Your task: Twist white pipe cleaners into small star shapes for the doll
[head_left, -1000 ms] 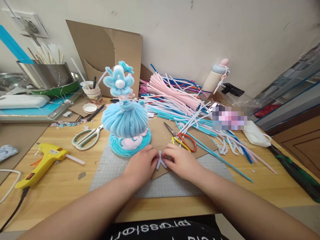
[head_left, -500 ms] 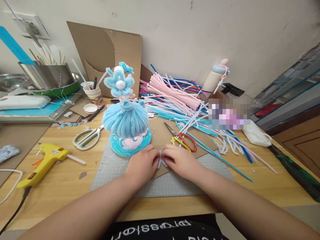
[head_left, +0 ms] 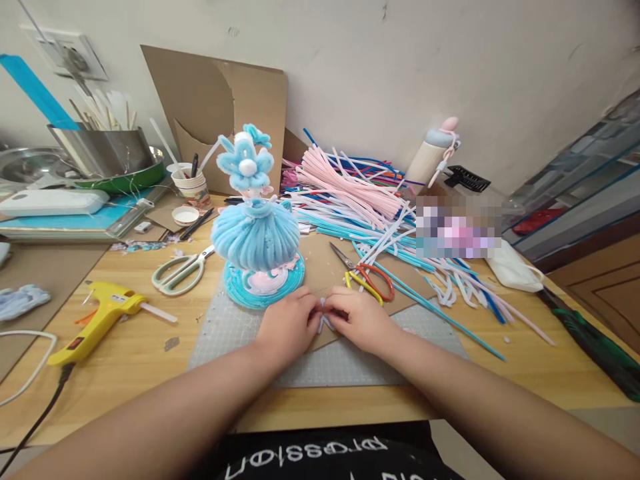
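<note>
Between my fingertips is a short, pale lavender pipe cleaner piece [head_left: 324, 320], its two ends spreading downward. My left hand [head_left: 293, 321] pinches it from the left, and my right hand [head_left: 357, 317] pinches it from the right; the fingers cover much of it. Both hands are low over the grey cutting mat [head_left: 240, 360] and a cardboard sheet. Just behind my left hand stands a blue pipe cleaner figure [head_left: 255, 233] with a pleated skirt and flower top, on a round turquoise and pink base [head_left: 240, 293]. Scissors with red and yellow handles [head_left: 370, 283] lie beyond my right hand.
A yellow hot glue gun [head_left: 100, 320] and pale-handled scissors [head_left: 183, 270] lie to the left. Bundles of pipe cleaners [head_left: 350, 187] spread across the back. A paper cup [head_left: 193, 187] holds pens. At the right are a bottle [head_left: 430, 157] and a green-black tool handle [head_left: 595, 347].
The view has shifted slightly, so objects on the left appear farther right. Both hands remain together at the lavender piece, with fingers drawn a little closer around it.
</note>
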`<state>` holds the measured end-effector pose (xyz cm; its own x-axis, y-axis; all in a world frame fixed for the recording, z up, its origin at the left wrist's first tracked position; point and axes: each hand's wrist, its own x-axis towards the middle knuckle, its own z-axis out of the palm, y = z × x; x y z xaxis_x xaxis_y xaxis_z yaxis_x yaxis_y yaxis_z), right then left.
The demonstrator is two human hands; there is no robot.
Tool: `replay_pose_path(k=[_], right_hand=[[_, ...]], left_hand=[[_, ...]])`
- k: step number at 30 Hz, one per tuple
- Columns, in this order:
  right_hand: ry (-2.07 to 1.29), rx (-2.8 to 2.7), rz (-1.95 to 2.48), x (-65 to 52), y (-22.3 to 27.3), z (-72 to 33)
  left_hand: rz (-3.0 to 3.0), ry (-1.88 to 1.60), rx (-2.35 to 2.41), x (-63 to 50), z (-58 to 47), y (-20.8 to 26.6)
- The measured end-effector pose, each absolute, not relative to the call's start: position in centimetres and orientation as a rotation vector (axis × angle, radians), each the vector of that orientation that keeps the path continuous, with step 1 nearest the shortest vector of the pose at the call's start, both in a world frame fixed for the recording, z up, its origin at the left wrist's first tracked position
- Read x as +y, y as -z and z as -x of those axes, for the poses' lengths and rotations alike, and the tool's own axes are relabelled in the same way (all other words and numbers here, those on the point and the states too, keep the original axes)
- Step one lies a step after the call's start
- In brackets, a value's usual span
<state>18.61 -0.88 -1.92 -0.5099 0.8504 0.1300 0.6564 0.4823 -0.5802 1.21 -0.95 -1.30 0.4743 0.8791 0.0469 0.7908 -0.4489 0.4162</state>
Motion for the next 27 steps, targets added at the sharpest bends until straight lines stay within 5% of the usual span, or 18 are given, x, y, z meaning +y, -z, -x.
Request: replay_pose_path(k=[27], right_hand=[[-0.755,-2.293,1.197,-0.4,1.6,-19.5]], left_hand=[[-2.345,-0.422,1.402,-1.6,-1.0,1.7]])
